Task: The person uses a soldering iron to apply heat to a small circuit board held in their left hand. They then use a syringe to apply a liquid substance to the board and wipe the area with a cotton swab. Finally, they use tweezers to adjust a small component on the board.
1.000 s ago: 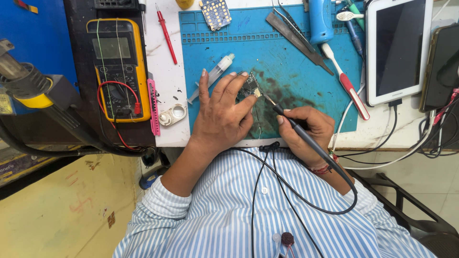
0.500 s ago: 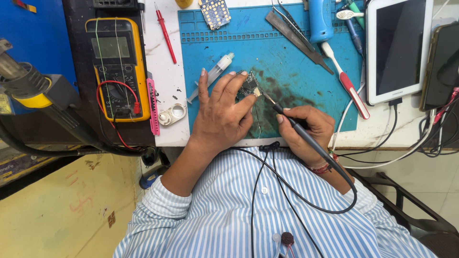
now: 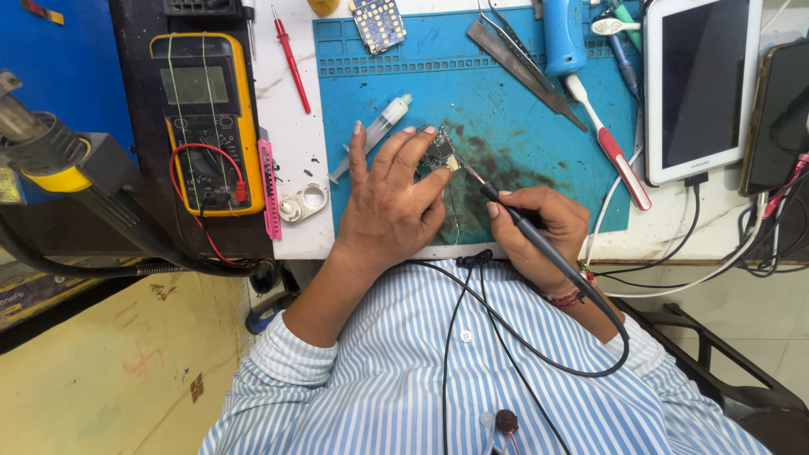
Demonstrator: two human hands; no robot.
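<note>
A person in a striped blue shirt point(image 3: 472, 371) bends over a tabletop point(image 3: 297, 143). The right hand point(image 3: 539, 232) is closed in a pen-style grip around a black soldering iron point(image 3: 522, 227), whose cord loops back across the shirt. The iron's long axis runs diagonally, its tip pointing up and to the left at a small circuit board point(image 3: 440, 153) on the stained blue work mat point(image 3: 506, 109). The left hand point(image 3: 392, 202) lies spread over the board, fingertips pinning its near edge flat rather than gripping it. The work looks to be mid-soldering at the board's right edge; the next touch would seem to call for a steady tip and a board that does not slide. Just left of the hand lies a syringe point(image 3: 375, 135). Farther off sit a yellow multimeter point(image 3: 206, 118), tweezers point(image 3: 522, 63), a red-and-white toothbrush point(image 3: 608, 143) and a white tablet point(image 3: 699, 84).
</note>
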